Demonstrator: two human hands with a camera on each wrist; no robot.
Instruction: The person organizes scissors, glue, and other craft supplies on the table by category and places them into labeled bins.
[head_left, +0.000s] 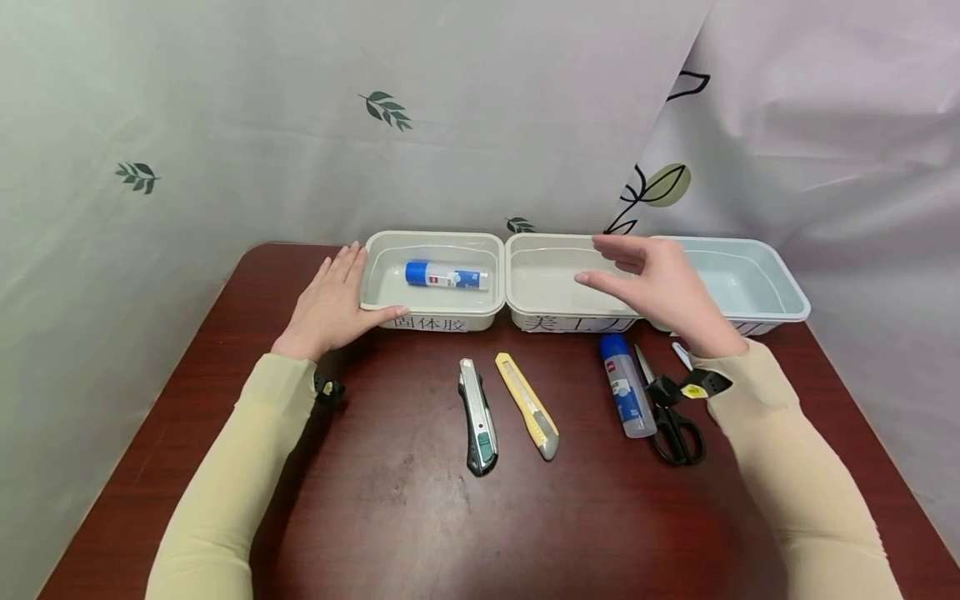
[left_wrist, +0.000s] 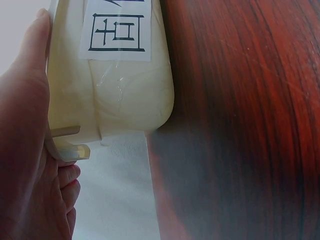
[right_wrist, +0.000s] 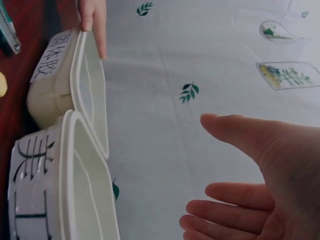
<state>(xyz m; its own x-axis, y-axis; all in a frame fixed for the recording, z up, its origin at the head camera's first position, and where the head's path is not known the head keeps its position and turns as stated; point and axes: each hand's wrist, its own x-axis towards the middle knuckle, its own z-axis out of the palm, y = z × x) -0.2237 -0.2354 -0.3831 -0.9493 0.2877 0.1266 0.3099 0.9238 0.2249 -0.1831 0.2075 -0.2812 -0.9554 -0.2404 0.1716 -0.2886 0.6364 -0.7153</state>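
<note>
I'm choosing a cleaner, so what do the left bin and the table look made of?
Left bin: probably plastic, smooth and slightly glossy, judging by its moulded rim and rounded corners.
Table: dark red with soft sheen; streaky grain suggests wood, or wood-look laminate.

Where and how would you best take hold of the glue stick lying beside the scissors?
Probably around mid-barrel, from above and slightly from the person's left. The glue stick lies on its side, a long round tube, so a grip across its width should suit. The scissors lie close along its right side, leaving less room there.
</note>
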